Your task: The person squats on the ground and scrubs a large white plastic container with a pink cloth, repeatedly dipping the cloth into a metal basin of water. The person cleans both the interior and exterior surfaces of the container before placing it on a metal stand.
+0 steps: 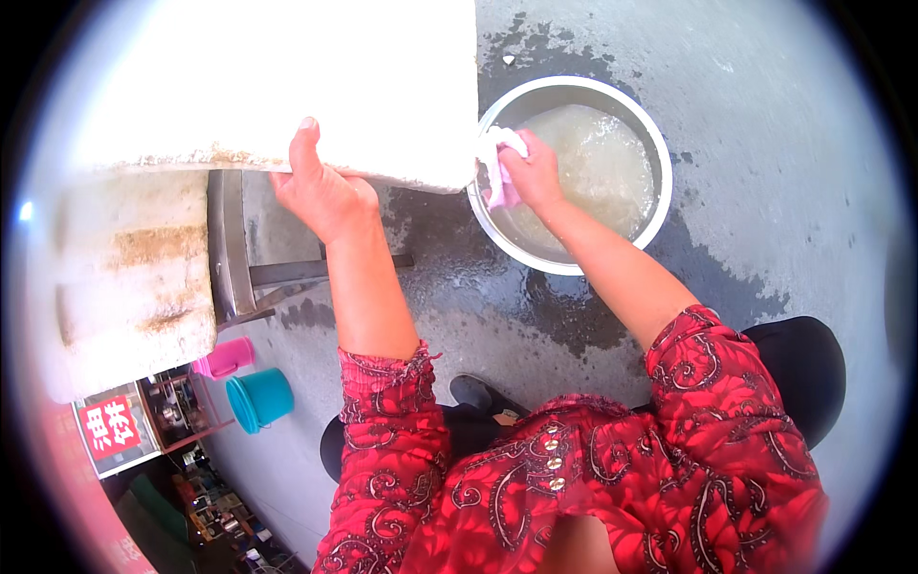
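My left hand (326, 194) grips the near edge of a large white slab (373, 86), apparently polystyrene foam. The thumb lies on the upper face and the fingers are under the edge. Brown stains run along that edge. A crumpled pink-and-white cloth (502, 168) is in my right hand (536, 172), close to the slab's right corner. Cloth and hand are over the left side of a round metal basin (658, 143). Cloudy water (602, 151) stands in the basin, with bright ripples on its surface. Whether the cloth touches the slab I cannot tell.
A stained white foam piece (136, 265) stands at the left beside a metal frame (233, 244). A pink bucket (228, 357) and a teal bucket (262, 398) are below it. Wet patches darken the concrete floor (746, 179). Cluttered shelves (215, 502) line the lower left.
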